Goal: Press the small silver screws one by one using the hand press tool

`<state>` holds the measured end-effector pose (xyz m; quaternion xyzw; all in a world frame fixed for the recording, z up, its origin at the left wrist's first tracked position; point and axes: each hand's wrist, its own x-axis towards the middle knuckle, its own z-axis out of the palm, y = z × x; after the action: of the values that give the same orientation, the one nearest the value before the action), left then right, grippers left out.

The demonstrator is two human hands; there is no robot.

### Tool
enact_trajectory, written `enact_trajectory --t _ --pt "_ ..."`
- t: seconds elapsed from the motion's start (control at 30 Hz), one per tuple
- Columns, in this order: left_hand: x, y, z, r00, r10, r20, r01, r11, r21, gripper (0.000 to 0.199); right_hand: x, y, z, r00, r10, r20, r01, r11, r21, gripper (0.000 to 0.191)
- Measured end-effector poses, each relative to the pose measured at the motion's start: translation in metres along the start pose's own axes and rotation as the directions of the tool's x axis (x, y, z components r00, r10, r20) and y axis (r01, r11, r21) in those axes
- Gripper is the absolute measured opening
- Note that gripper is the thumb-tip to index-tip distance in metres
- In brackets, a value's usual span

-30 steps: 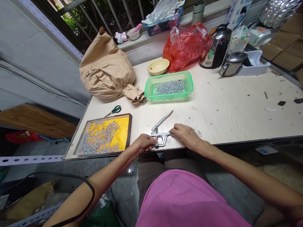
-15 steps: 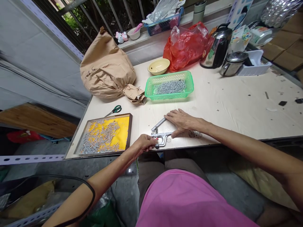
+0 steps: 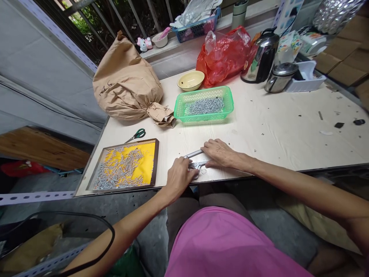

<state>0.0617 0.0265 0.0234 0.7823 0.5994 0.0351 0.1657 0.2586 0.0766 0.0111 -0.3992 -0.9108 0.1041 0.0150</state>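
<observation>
Seen with 12 o'clock straight ahead, the metal plier-like tool [image 3: 196, 164] lies at the table's near edge, directly in front of the pink shirt [image 3: 227, 242]. At its 8 o'clock the left hand [image 3: 179, 175] grips the tool's head, hiding most of it; whether anything small sits between those fingers, I cannot tell. At its 2 o'clock the right hand [image 3: 220, 154] grasps the spread handles, fingers over the upper one, thumb at the lower.

From the tool, a shallow tray [image 3: 157, 161] sits at 9 o'clock, small silvery pieces [image 3: 127, 163] scattered over its yellow bottom. Just beyond it, at 10, lie green-handled scissors [image 3: 140, 133]. Farther out, a green basket [image 3: 203, 118] holding similar pieces stands at 12, and a tied brown paper sack [image 3: 127, 82] slumps between 10 and 11. Behind the basket, also at 12, is a cream bowl [image 3: 190, 80]; a red plastic bag [image 3: 225, 57] leans just past 12. A metal kettle [image 3: 261, 55] stands at 1.
</observation>
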Motion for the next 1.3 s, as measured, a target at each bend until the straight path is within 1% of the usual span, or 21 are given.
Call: enact_trajectory --t 0.07,0.13,0.23,0.3,0.33,0.4,0.5,0.6,0.73,0.83,0.93,1.03,1.07,1.1,1.13,1.2,1.23,1.3 --pt "0.011 0.007 0.005 0.985 0.173 0.008 -0.173 0.981 0.084 0.047 0.000 -0.004 0.001 1.000 0.004 0.006 -0.004 1.000 -0.002 0.038" --pt "0.025 0.009 0.009 0.961 0.269 0.060 -0.274 0.956 0.106 0.061 0.000 -0.005 0.003 1.000 0.004 0.006 -0.004 1.000 0.002 0.040" --pt "0.042 0.004 0.009 0.933 0.322 0.159 -0.341 0.934 0.108 0.070 -0.004 -0.001 0.004 0.999 0.032 0.014 -0.032 0.999 0.019 0.055" --pt "0.048 0.001 0.007 0.925 0.334 0.182 -0.360 0.924 0.133 0.073 -0.007 0.001 0.001 0.997 0.075 0.036 -0.076 0.997 0.024 0.061" --pt "0.050 0.001 0.005 0.924 0.335 0.181 -0.363 0.919 0.152 0.072 -0.008 0.001 -0.001 0.995 0.094 0.045 -0.095 0.995 0.020 0.059" --pt "0.051 0.001 0.003 0.928 0.326 0.178 -0.358 0.915 0.188 0.068 -0.009 0.000 -0.007 0.993 0.106 0.056 -0.107 0.994 0.014 0.050" --pt "0.050 0.002 0.001 0.924 0.335 0.184 -0.369 0.906 0.208 0.054 -0.007 -0.004 -0.010 0.991 0.100 0.088 -0.101 0.995 0.011 0.038" --pt "0.049 0.002 0.004 0.929 0.336 0.152 -0.363 0.909 0.207 0.040 -0.003 -0.006 -0.007 0.992 0.085 0.095 -0.087 0.996 0.012 0.028" --pt "0.048 -0.001 0.012 0.940 0.324 0.111 -0.340 0.921 0.193 0.026 0.002 -0.002 0.004 0.997 0.045 0.059 -0.048 0.998 0.048 0.013" --pt "0.049 -0.003 0.015 0.955 0.287 0.082 -0.297 0.940 0.170 0.021 0.005 0.002 0.010 0.998 0.023 0.056 -0.028 0.996 0.090 0.015" --pt "0.051 -0.003 0.016 0.962 0.261 0.077 -0.269 0.953 0.142 0.022 0.007 0.004 0.015 0.998 0.013 0.062 -0.020 0.994 0.107 0.016" --pt "0.050 -0.004 0.015 0.966 0.250 0.069 -0.258 0.955 0.148 0.024 0.007 0.006 0.016 1.000 0.023 0.011 -0.024 0.996 0.086 0.013" --pt "0.048 -0.004 0.016 0.969 0.244 0.050 -0.249 0.956 0.156 0.026 0.006 0.008 0.015 1.000 0.025 -0.014 -0.024 0.996 0.081 0.013" --pt "0.045 -0.004 0.017 0.972 0.235 0.020 -0.235 0.959 0.161 0.030 0.006 0.011 0.014 0.999 0.020 -0.034 -0.017 0.996 0.082 0.018" --pt "0.041 -0.003 0.019 0.973 0.229 -0.021 -0.223 0.962 0.158 0.035 0.005 0.015 0.012 0.999 0.003 -0.046 0.001 0.996 0.093 0.026" --pt "0.029 0.000 0.027 0.964 0.243 -0.110 -0.229 0.965 0.127 0.043 0.005 0.023 0.008 0.998 -0.052 -0.033 0.057 0.988 0.141 0.042" --pt "0.021 0.002 0.032 0.953 0.263 -0.149 -0.250 0.963 0.103 0.044 0.006 0.026 0.007 0.997 -0.075 -0.024 0.078 0.983 0.169 0.044" --pt "0.006 0.009 0.044 0.929 0.311 -0.203 -0.307 0.950 0.052 0.044 0.009 0.032 0.008 0.997 -0.056 -0.043 0.063 0.982 0.179 0.040"
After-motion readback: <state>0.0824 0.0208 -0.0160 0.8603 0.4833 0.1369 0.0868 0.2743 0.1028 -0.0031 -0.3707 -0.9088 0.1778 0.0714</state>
